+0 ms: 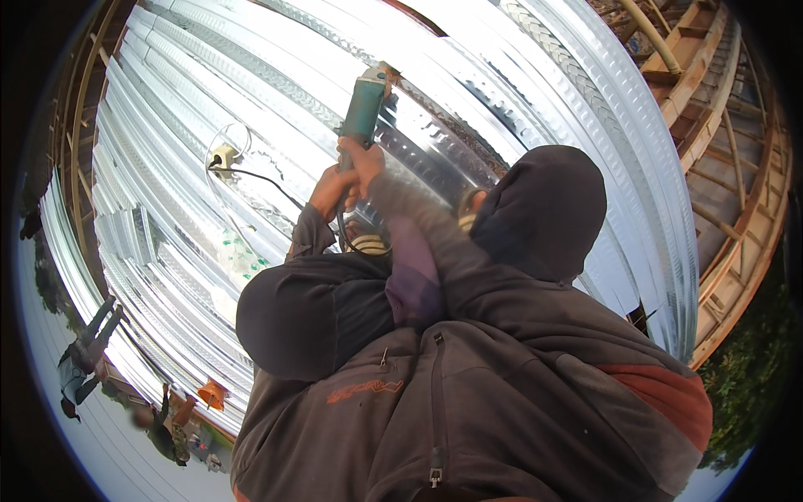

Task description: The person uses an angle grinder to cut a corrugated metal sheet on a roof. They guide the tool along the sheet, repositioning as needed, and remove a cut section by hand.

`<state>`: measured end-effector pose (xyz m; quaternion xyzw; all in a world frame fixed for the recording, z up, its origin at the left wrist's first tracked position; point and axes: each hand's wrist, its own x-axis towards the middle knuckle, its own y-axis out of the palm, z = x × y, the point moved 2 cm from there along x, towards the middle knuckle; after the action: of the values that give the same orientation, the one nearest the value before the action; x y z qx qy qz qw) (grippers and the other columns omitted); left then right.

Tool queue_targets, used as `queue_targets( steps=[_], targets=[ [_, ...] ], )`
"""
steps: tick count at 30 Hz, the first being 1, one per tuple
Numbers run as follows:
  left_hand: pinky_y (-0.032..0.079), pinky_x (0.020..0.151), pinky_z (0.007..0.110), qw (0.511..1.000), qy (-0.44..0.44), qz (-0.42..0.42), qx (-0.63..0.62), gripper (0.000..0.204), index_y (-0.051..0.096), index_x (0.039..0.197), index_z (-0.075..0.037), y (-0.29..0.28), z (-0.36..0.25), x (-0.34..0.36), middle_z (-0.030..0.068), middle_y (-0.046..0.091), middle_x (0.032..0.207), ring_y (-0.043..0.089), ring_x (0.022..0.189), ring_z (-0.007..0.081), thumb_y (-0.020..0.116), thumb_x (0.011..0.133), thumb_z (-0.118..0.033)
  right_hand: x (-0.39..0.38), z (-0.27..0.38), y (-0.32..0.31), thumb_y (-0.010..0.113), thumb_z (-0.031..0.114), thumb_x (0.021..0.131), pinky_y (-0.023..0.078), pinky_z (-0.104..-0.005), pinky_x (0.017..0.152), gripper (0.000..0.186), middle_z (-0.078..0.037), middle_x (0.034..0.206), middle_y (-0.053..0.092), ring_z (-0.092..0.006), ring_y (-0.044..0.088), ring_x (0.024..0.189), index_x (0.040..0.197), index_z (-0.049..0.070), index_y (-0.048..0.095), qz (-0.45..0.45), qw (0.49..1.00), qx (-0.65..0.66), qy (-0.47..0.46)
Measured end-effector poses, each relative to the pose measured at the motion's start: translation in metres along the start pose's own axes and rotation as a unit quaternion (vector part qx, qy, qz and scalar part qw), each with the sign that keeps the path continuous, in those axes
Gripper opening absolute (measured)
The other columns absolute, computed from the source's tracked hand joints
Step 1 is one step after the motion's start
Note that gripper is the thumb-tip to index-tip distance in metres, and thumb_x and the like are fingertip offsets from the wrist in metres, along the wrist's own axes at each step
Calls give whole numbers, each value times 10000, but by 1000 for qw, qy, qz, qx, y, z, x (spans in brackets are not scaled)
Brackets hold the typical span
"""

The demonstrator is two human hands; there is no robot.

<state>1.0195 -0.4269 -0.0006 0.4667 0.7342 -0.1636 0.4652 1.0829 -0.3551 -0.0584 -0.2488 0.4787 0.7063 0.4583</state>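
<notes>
A green angle grinder (361, 110) with a grey metal head points away from me over the shiny metal roofing sheets (276, 54). My right hand (365, 161) is closed round the rear of its body. Just behind it, my left hand (331, 189) is wrapped round the tail end, by the cord. The grinder's head is at the edge of a long gap or strip between sheets; its disc is hard to make out. A black cord loops below my hands and a black lead (266, 178) runs to a pale yellow socket (221, 157) on the left.
My bent knees are on either side of my arms. A thin white cable curls round the socket. A white and green plastic bag (240, 254) lies at left. Wooden roof framing (711, 109) borders the right. Two people and an orange object (213, 393) are at lower left.
</notes>
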Motion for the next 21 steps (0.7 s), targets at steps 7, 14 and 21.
queue_targets(
  steps=[7, 14, 21],
  targets=[
    [363, 379, 247, 1000, 2, 6, -5, 162, 540, 806, -27, 4, 3, 2, 31, 522, 598, 470, 418, 111, 605, 840, -171, 6, -1, -5, 783, 218, 798, 568, -334, 532, 376, -131, 878, 663, -208, 643, 645, 991, -60, 619, -25, 999, -47, -2],
    [361, 367, 240, 1000, 22, 3, 5, 182, 551, 819, -44, -2, 8, 8, 11, 513, 588, 461, 406, 93, 622, 866, -205, 8, -1, -3, 789, 228, 793, 564, -336, 534, 384, -139, 868, 658, -211, 642, 636, 976, -66, 623, 7, 1000, -18, -2],
    [364, 374, 259, 999, 34, -25, 9, 145, 536, 801, -13, -14, -3, 10, 33, 517, 593, 481, 417, 116, 587, 819, -147, 18, -3, 12, 797, 249, 786, 567, -344, 575, 401, -144, 894, 671, -211, 649, 659, 988, -52, 625, 17, 999, -29, -7]
  ],
)
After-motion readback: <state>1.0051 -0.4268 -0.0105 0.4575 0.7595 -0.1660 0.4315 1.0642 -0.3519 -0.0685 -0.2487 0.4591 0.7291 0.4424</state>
